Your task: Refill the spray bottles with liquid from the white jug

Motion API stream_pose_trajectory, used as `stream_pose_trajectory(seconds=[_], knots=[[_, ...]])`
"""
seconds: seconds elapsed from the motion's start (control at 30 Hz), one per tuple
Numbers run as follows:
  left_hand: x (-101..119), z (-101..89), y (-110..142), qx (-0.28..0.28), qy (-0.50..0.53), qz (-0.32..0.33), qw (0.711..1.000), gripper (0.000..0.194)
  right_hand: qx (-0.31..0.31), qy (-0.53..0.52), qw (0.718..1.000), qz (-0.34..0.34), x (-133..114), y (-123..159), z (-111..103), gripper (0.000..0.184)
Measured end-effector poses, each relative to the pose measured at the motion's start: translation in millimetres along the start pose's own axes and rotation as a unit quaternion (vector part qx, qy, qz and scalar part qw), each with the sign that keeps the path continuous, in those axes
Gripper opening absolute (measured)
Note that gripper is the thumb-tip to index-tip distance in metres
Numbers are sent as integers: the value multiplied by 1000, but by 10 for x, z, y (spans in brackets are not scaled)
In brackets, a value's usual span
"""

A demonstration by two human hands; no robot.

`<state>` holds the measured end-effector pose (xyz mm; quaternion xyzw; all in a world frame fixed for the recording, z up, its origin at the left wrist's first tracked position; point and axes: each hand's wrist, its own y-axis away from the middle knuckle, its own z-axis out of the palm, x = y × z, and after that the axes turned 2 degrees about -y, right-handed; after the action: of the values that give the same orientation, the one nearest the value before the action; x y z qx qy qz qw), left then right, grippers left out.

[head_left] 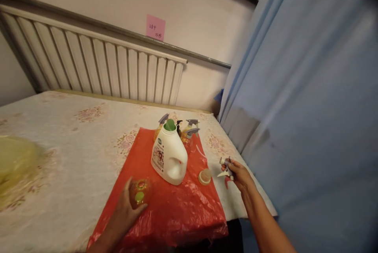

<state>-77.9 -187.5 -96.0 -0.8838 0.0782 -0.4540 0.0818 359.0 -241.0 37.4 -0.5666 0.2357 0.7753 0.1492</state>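
My left hand [122, 205] is wrapped round a small see-through bottle [144, 192] over the red plastic sheet [189, 213]. The bottle has a yellow-green mark, and its mouth faces up without a top. Off the sheet's right edge, my right hand [239, 172] grips a grey and white spray trigger head [226, 168] between thumb and fingers. Between the hands stands a white jug [169, 156] with a handle, a label and a green neck. A pale round cap [204, 176] lies to its right.
Behind the jug stand several spray bottles [189, 133] with grey triggers and a bottle with a black pump [178, 125]. A yellowish see-through bag [17, 162] rests on the flowered tablecloth [88, 146] at left. A blue curtain [310, 87] hangs along the right; a radiator [112, 66] lines the wall.
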Motion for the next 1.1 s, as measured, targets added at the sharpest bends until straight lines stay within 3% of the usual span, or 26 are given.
stream_pose_trajectory(seconds=[0.23,0.53,0.7,0.83,1.1], knots=[[26,118,1,23,-44,24,998,84,-41,85,994,54,138,-692,153,20],[17,146,28,30,-52,6,998,81,-107,179,972,104,424,-1190,439,33],[0,150,32,14,-54,-2,998,82,-129,238,955,119,676,-1271,708,34],[15,150,46,11,-40,-8,999,82,-110,304,940,109,802,-1230,834,35],[139,76,75,10,-17,-5,1000,78,-39,370,928,-17,555,-1018,794,30]])
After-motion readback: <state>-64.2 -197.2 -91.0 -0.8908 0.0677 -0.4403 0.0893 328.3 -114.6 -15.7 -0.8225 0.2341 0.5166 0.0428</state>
